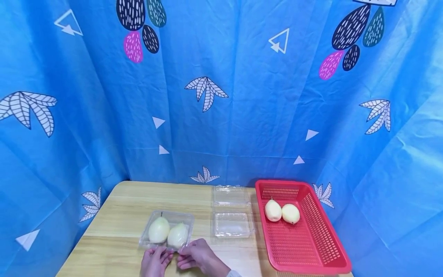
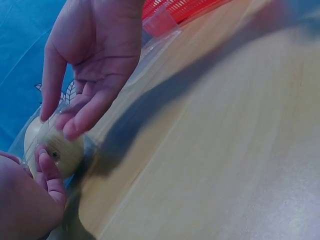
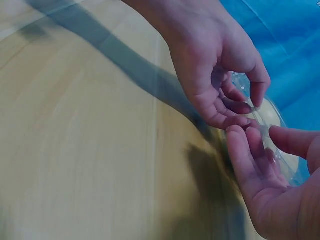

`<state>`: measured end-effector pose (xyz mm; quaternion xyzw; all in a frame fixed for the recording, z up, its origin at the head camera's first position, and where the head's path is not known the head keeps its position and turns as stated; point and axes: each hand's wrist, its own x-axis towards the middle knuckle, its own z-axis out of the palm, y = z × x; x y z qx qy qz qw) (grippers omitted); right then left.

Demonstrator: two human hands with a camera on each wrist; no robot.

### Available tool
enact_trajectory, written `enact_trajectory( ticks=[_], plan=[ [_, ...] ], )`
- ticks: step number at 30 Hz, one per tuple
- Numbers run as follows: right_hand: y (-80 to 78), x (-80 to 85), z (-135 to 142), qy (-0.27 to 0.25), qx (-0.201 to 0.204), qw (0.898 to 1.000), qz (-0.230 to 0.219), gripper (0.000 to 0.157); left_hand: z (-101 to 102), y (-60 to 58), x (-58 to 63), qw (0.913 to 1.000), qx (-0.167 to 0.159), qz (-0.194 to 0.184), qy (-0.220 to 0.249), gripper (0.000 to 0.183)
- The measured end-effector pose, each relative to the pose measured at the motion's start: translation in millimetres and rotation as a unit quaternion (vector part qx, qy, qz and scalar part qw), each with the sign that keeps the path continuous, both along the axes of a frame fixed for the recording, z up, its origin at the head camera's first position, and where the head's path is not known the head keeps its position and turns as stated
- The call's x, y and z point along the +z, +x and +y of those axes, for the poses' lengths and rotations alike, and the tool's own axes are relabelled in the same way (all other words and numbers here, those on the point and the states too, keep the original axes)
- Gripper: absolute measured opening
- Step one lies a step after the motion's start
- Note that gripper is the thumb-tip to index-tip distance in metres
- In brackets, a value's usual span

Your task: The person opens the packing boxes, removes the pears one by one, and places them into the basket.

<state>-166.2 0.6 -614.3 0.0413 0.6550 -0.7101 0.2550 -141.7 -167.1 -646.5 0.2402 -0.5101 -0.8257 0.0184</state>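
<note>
Two pale pears [image 1: 159, 229] lie side by side in a clear plastic clamshell box [image 1: 188, 218] on the wooden table. My left hand [image 1: 155, 262] pinches the box's front edge near its middle. Close beside it, my right hand [image 1: 200, 254] has thumb and fingers on the same edge, toward the right front corner. In the right wrist view, the right hand [image 3: 280, 190] and left hand [image 3: 215, 75] nearly meet along the clear rim. The left wrist view shows a pear [image 2: 62, 152] through the plastic behind the fingers.
An open, unfilled clear clamshell box [image 1: 232, 224] lies right of the hands. Beyond it stands a red plastic basket [image 1: 294, 246] with two more pears [image 1: 273, 211] near its back left. A blue patterned curtain [image 1: 221, 130] hangs behind the table and at both sides.
</note>
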Motion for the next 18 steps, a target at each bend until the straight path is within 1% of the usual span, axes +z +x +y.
enact_trajectory(
  ticks=[4,9,14,18],
  plan=[
    [-3.0,1.5,6.6,0.008,-0.003,1.000,0.009,0.009,-0.4,-2.5,2.0,1.0000,0.006,0.004,-0.002,0.020],
    [-10.9,3.4,15.2,0.013,-0.022,0.999,0.031,0.008,-0.2,-5.0,4.5,0.9999,0.017,0.001,-0.001,0.019],
    [-18.6,3.4,20.7,0.019,-0.031,0.998,0.050,0.010,1.1,-6.9,4.3,0.9997,0.023,0.001,0.002,0.020],
    [-24.0,3.3,21.7,0.026,-0.042,0.997,0.058,0.011,2.7,-8.7,2.9,0.9997,0.025,-0.004,-0.008,0.019]
  ],
)
